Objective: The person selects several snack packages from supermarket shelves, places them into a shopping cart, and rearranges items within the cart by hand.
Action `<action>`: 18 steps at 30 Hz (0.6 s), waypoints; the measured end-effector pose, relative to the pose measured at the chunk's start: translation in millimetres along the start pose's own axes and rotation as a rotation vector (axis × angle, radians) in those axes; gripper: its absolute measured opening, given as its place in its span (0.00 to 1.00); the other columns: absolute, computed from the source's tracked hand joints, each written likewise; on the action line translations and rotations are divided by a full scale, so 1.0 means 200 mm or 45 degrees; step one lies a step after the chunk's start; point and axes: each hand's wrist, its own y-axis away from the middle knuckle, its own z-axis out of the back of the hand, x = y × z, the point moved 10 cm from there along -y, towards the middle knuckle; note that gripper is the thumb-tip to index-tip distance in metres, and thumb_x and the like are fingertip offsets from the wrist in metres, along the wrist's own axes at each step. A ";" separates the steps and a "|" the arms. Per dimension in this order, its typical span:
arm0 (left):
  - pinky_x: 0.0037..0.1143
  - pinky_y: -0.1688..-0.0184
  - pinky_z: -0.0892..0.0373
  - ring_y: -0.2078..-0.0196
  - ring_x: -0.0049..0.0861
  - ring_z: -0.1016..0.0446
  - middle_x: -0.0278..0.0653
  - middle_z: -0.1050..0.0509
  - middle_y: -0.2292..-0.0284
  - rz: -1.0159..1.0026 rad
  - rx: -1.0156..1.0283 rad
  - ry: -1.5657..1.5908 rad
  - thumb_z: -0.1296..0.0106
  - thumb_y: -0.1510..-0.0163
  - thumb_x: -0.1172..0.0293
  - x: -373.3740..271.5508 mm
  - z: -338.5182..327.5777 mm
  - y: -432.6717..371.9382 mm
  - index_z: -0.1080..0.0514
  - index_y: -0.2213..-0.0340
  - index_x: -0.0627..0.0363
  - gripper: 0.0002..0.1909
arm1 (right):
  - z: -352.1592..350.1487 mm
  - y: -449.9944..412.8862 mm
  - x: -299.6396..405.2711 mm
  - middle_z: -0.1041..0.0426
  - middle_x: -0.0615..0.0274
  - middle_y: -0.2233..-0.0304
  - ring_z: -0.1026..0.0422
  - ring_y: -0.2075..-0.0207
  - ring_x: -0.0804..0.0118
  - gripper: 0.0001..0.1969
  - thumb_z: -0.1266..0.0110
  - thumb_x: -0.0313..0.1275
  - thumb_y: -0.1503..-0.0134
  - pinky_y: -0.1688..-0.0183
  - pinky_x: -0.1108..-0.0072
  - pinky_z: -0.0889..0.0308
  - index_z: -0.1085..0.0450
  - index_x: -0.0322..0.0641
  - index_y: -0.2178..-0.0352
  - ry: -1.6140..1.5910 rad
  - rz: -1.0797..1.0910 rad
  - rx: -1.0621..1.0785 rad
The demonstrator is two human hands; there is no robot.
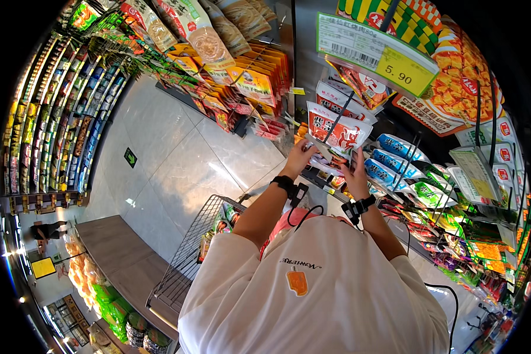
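A red and white food packet (338, 130) hangs from a metal display hook in front of me, with similar packets behind it. My left hand (299, 158) is at its lower left, thumb and fingers against the grey tag holder (320, 148) at the hook's end. Whether it grips the holder or the packet cannot be told. At the lower right, my right hand (356, 175) has its thumb and fingers around the packet's edge. The packet's bottom is partly hidden between the hands. Both wrists wear black strapped devices with cables.
Blue and white packets (389, 159) hang on hooks at the right, near a large price tag (376, 53). Orange sachets (252, 82) fill the rack at upper left. A wire shopping cart (181, 248) holding packets stands at my left. A person (46, 231) is far off.
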 end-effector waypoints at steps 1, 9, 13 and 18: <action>0.17 0.78 0.39 0.79 0.15 0.37 0.33 0.32 0.79 -0.064 -0.067 -0.049 0.48 0.57 0.63 -0.01 0.03 -0.03 0.35 0.65 0.65 0.19 | 0.00 -0.01 0.03 0.46 0.48 0.53 0.40 0.54 0.60 0.33 0.52 0.26 0.52 0.55 0.76 0.43 0.61 0.41 0.47 -0.008 0.034 -0.014; 0.25 0.64 0.36 0.66 0.32 0.31 0.49 0.31 0.68 -0.102 -0.268 0.060 0.46 0.59 0.57 0.12 0.13 -0.32 0.35 0.63 0.66 0.26 | -0.09 -0.07 0.02 0.52 0.53 0.48 0.44 0.50 0.57 0.35 0.52 0.24 0.53 0.53 0.75 0.43 0.61 0.45 0.46 0.059 -0.042 0.147; 0.27 0.60 0.38 0.62 0.39 0.34 0.52 0.37 0.62 -0.195 -0.324 -0.282 0.46 0.60 0.55 -0.01 0.15 -0.33 0.36 0.61 0.63 0.29 | -0.11 -0.10 0.03 0.54 0.52 0.47 0.44 0.50 0.58 0.34 0.52 0.26 0.53 0.52 0.75 0.44 0.60 0.46 0.46 0.077 0.058 0.188; 0.29 0.57 0.40 0.58 0.44 0.39 0.53 0.40 0.59 -0.290 -0.454 -0.525 0.49 0.58 0.59 -0.19 0.11 -0.22 0.36 0.60 0.60 0.24 | -0.07 -0.02 -0.09 0.45 0.53 0.51 0.38 0.54 0.62 0.29 0.51 0.30 0.51 0.55 0.78 0.42 0.54 0.41 0.49 0.039 0.000 0.239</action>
